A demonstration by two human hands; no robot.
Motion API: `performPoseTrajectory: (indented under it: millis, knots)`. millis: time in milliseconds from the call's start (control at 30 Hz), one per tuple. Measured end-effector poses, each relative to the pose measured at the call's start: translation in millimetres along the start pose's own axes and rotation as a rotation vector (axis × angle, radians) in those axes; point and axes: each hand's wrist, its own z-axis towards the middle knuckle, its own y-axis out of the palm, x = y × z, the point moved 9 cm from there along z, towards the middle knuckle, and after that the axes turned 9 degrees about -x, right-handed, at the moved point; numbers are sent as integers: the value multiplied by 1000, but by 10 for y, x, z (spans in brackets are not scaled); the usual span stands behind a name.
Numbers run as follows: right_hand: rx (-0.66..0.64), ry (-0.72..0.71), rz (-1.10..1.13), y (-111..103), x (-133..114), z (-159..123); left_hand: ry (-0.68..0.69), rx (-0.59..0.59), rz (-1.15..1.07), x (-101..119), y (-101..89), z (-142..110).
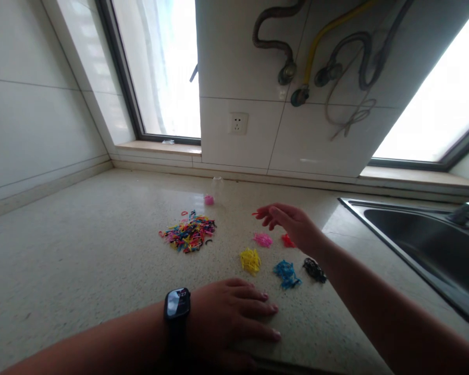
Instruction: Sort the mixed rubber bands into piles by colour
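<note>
My left hand (229, 312), with a watch (177, 303) on its wrist, lies flat on the counter near the front edge, fingers spread. Raised above the counter, my right hand (291, 221) pinches a small red rubber band (255, 214) at its fingertips. Below and around it lie single-colour heaps: pink bands (263, 239), yellow bands (250, 261), blue bands (287, 274), black bands (315, 270) and red bands (287, 240). The red heap is partly hidden by my right hand. Left of these is a larger mixed-colour pile of bands (189, 233).
Behind the mixed pile stand a clear plastic container (218, 183) and a small pink object (209, 200). A steel sink (410, 255) is set into the counter (82, 260) at the right. Hoses and a wall socket (237, 123) are on the tiled back wall.
</note>
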Motion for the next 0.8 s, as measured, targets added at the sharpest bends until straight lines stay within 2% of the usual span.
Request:
performPoseTrajectory:
  millis: [167,267,367,600,700,800]
  knots:
    - [273,29,-48,-832,182,-502,-3,-59,-41,33,-57,21]
    - [401,-2,-38,-1128,266,-694,-15,-75,-60,45,-93,33]
    - [421,-27,-63,-1184,270,-735,-20,-103,-59,45,-86,40]
    - [369,-13,-9,-1041,306,-669,-19,-102,-67,49,-92,42]
    - [361,-22,-1,-1039,286,-672,-43,-164,-45,42,-46,49]
    - [366,-16,-22,-1070,274,-683,-42,-145,-44,45,-56,46]
